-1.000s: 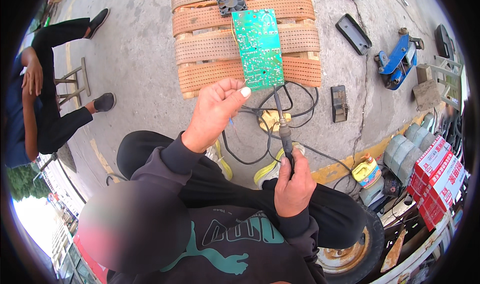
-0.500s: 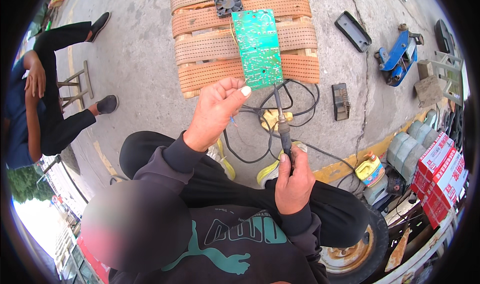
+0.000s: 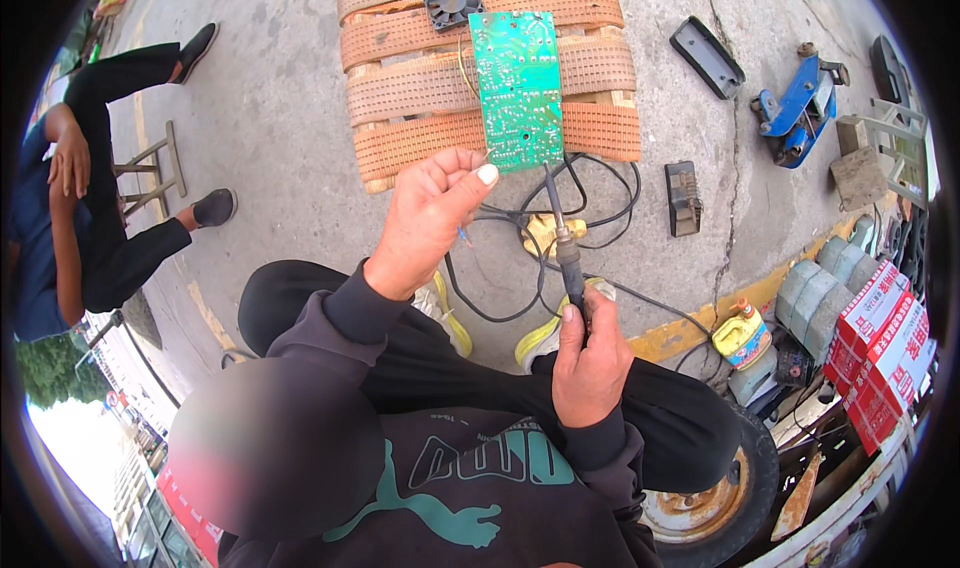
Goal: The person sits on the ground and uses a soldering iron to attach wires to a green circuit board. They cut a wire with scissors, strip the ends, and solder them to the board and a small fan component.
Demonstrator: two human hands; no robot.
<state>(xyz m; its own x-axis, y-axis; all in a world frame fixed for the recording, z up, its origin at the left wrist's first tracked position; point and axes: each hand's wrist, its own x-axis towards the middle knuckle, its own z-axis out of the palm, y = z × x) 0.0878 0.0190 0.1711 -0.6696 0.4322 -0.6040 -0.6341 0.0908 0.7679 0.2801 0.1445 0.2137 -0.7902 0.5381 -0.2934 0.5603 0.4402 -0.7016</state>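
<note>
A green circuit board point(image 3: 521, 88) lies solder side up on a strap-woven stool point(image 3: 400, 148), overhanging its near edge. My left hand point(image 3: 428, 213) pinches thumb against fingers by the board's near left corner. A thin wire point(image 3: 463, 235) with a blue end hangs out below that hand; whether the fingertips also touch the board cannot be made out. My right hand point(image 3: 588, 358) is wrapped round the handle of a soldering iron point(image 3: 567, 253). The iron points up and away, its tip at the board's near edge, right of centre. Beyond the board sits a small black fan point(image 3: 453, 6).
Black cable point(image 3: 500, 318) loops on the ground around a yellow lump point(image 3: 550, 236) between my shoes. To the right lie a black tray point(image 3: 707, 58), a dark stand-like holder point(image 3: 683, 200), a blue jack-like tool point(image 3: 797, 113) and a yellow bottle point(image 3: 742, 338). Another person point(image 3: 90, 188) sits at left.
The board has turned slightly and sits straighter in view. Both hands keep their grips, with the iron's tip still at the board's near edge.
</note>
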